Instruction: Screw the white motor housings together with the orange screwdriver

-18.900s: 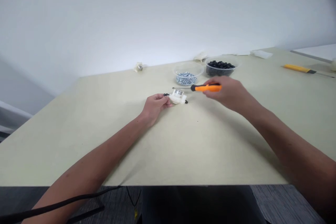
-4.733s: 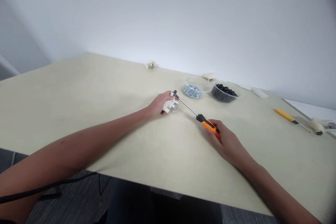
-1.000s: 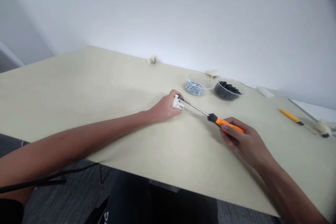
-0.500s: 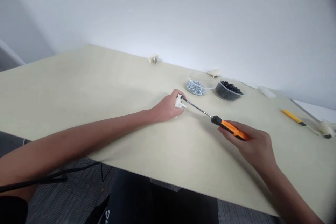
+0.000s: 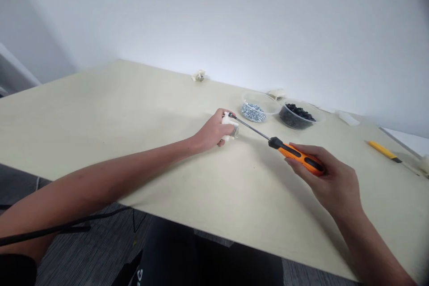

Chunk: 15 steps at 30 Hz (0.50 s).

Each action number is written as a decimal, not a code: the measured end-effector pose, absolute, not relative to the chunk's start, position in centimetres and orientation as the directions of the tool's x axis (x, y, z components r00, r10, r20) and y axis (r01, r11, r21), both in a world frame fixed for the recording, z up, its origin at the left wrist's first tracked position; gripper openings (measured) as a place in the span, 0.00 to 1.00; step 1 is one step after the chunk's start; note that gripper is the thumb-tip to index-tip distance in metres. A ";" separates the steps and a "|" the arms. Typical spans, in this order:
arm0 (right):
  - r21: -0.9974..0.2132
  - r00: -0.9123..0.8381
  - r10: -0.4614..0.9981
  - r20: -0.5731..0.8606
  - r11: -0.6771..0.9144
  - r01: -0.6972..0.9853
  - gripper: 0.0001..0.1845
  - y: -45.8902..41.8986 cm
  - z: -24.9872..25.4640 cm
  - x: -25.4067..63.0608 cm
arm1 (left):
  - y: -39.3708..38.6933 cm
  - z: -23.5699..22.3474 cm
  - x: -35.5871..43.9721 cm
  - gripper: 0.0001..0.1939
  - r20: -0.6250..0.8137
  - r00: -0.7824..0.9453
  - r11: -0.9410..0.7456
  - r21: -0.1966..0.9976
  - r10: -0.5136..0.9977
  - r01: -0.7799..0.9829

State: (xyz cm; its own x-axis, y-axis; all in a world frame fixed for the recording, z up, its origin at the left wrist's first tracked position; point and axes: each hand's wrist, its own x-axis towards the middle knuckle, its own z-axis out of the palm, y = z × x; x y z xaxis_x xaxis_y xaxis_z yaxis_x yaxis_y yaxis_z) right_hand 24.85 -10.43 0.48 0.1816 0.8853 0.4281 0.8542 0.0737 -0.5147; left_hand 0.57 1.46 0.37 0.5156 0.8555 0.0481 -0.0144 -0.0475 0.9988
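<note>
My left hand (image 5: pixel 212 132) is closed around a small white plastic part (image 5: pixel 230 126) with a metal piece in it, pressed against the beige table (image 5: pixel 134 116). My right hand (image 5: pixel 330 178) grips the orange and black handle of a screwdriver (image 5: pixel 296 157). Its thin metal shaft slants up and left, and its tip sits on the top of the white part by my left fingertips.
Behind the part stand a clear tub of small silver screws (image 5: pixel 254 109) and a clear tub of small black pieces (image 5: pixel 298 116). A small white assembly (image 5: pixel 199 76) lies at the wall. A yellow-handled tool (image 5: pixel 384 152) lies far right. A black cable (image 5: pixel 67 228) runs below the table edge.
The view has shifted slightly. My right hand has turned on the screwdriver handle and come a little nearer; the tip stays on the white part, which my left hand keeps holding.
</note>
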 end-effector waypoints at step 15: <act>-0.896 0.173 0.985 -0.006 -0.083 0.437 0.20 -10.2 0.3 26.1 | 1.7 -0.4 0.6 0.23 0.297 0.556 -0.455 0.874 0.776 0.168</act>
